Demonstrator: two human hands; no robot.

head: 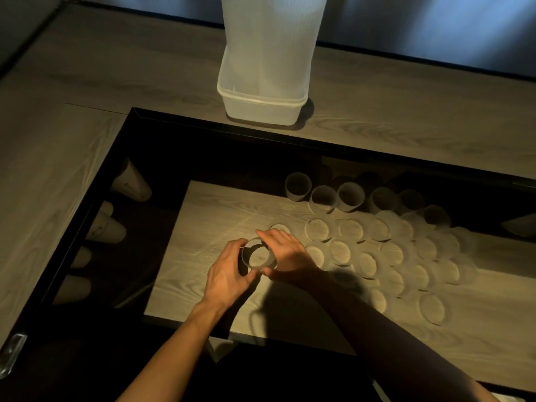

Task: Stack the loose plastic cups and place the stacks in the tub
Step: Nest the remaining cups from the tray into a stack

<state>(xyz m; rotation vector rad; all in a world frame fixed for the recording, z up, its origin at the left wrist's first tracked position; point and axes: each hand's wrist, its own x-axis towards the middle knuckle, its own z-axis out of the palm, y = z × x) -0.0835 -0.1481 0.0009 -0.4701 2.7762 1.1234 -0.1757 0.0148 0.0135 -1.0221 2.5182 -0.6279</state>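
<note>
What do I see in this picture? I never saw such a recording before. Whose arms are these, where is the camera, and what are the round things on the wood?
There is no machine here: a person works with bare hands. The one picture comes from a camera worn on the person's head, looking forward and down. The left hand and the right hand hold a clear plastic cup between them; whether it is one cup or several nested, I cannot tell. The round things are loose cups, standing open side up on a wooden board, right of the hands. Farther away stands a white tub with a tall, pale, ribbed stack in it, apparently cups.
</note>
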